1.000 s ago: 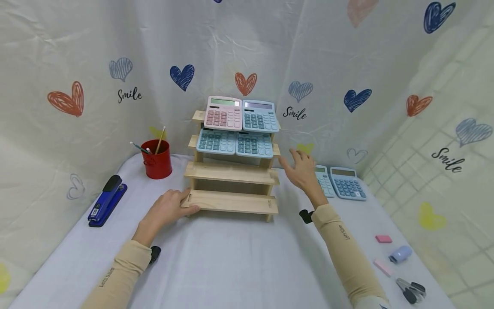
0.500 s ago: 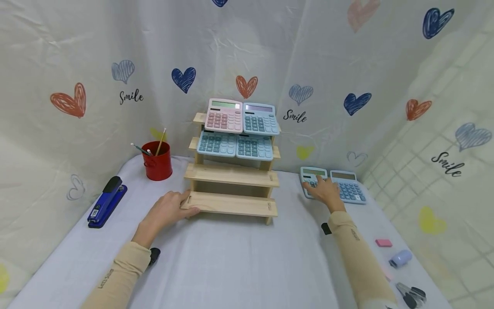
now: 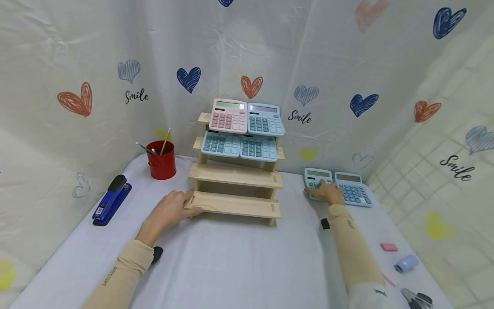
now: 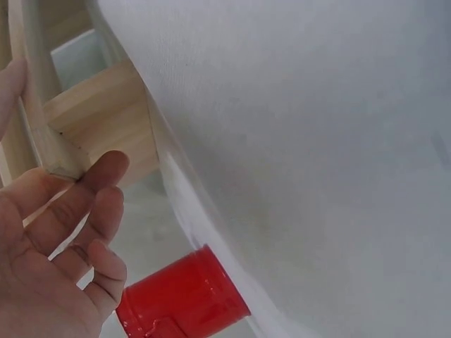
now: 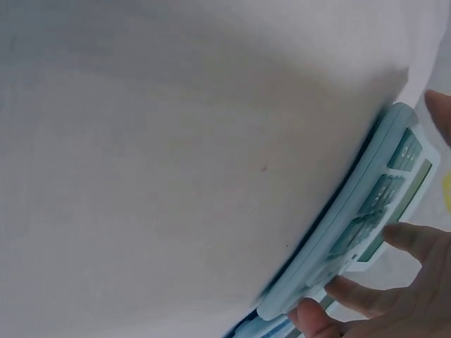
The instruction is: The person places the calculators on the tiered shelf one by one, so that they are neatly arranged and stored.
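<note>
— Fingers of the right hand point(image 3: 329, 192) curl over the teal calculator point(image 3: 317, 179) lying flat on the white-covered counter point(image 3: 239, 262), thumb at its near-left edge; the wrist view shows fingertips point(image 5: 352, 292) hooked along the edge of its pale casing point(image 5: 352, 225). Where is the other hand?

— Left hand point(image 3: 170, 210) rests at the near-left corner of the wooden tiered rack point(image 3: 235, 189), thumb laid on the bottom step, fingers point(image 4: 77, 204) loosely bent against the corner post rather than clenched round it.

— And what does the rack carry?

— Four calculators on its upper two steps: a pink calculator point(image 3: 229, 116) and a blue one point(image 3: 264, 119) on top, two more blue ones point(image 3: 239, 144) just below. The lower two steps are bare wood.

— Around it?

— A blue calculator point(image 3: 353, 189) lies just beside the teal one, touching or nearly so. A red pen pot point(image 3: 161, 159) stands left of the rack, a blue stapler point(image 3: 111, 201) farther left. A pink eraser point(image 3: 388, 246) sits near the counter's right edge.
</note>
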### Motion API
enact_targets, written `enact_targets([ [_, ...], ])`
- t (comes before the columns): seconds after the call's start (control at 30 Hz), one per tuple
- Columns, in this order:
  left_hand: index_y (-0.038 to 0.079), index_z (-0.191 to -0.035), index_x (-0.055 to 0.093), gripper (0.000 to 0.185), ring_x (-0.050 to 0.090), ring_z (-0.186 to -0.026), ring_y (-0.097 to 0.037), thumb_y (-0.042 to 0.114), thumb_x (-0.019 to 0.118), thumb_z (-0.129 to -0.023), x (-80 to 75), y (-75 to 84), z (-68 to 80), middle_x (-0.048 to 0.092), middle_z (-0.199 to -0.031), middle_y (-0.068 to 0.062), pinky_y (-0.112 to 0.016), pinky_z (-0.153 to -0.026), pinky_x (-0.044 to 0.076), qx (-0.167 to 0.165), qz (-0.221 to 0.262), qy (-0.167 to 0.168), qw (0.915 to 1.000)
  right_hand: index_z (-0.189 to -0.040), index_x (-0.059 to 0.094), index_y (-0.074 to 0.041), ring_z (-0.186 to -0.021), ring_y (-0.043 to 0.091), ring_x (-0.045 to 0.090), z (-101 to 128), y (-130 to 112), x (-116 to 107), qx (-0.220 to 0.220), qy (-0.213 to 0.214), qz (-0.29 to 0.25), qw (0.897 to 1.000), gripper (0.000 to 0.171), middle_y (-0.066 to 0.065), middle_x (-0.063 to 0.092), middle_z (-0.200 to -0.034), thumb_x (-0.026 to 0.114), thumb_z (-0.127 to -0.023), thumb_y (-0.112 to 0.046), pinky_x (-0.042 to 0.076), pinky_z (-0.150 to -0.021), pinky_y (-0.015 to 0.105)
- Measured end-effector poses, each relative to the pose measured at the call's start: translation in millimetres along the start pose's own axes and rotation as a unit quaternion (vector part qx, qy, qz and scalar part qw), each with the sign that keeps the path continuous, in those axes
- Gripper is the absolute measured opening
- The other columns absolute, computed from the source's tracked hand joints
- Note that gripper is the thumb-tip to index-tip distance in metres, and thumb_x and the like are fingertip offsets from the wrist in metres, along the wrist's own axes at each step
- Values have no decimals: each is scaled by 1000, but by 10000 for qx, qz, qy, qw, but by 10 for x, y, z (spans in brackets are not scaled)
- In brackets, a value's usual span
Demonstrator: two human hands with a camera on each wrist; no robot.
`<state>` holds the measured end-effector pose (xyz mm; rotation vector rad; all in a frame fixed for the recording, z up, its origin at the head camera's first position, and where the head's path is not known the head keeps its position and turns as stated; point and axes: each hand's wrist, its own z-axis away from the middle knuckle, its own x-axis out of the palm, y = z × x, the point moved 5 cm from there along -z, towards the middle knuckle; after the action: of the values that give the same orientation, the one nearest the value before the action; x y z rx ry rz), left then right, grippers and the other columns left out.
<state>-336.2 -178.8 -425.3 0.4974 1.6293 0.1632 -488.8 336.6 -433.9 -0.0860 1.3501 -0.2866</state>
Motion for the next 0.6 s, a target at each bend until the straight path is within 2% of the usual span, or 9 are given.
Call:
enact_targets([
  [0.17, 2, -145, 51, 85, 52, -82, -21, 56, 74, -84, 2, -4, -14, 67, -97, -14, -31, -68, 40, -49, 0, -36, 10000, -158, 14, 5, -138, 74, 7, 9, 39, 1, -19, 33, 160, 9999, 107, 53, 7, -151, 52, -90, -70, 15, -113, 77],
  [0.33, 1, -147, 49, 87, 51, -81, -21, 57, 73, -84, 4, -2, -9, 65, -92, -12, -31, -66, 39, -105, 28, -123, 9999, -158, 14, 4, -137, 75, 8, 130, 5, 27, 40, -153, 170, 9997, 111, 53, 9, -150, 54, -87, -72, 16, -112, 78],
  [0.43, 2, -147, 49, 87, 51, -81, -21, 57, 74, -84, 8, 0, -9, 65, -92, -12, -30, -66, 39, -109, 20, -105, 9999, -157, 20, 4, -136, 74, 17, 185, -17, 15, -121, -102, 231, 9996, 110, 50, 17, -151, 54, -86, -72, 22, -108, 78],
  [0.6, 1, -146, 50, 87, 51, -79, -21, 57, 74, -84, 4, 12, -1, 65, -91, -12, -30, -65, 38, -68, 29, -67, 10000, -157, 21, 5, -138, 66, 26, 290, -50, -48, -430, 185, 150, 9988, 109, 43, 26, -153, 48, -88, -75, 23, -109, 76],
])
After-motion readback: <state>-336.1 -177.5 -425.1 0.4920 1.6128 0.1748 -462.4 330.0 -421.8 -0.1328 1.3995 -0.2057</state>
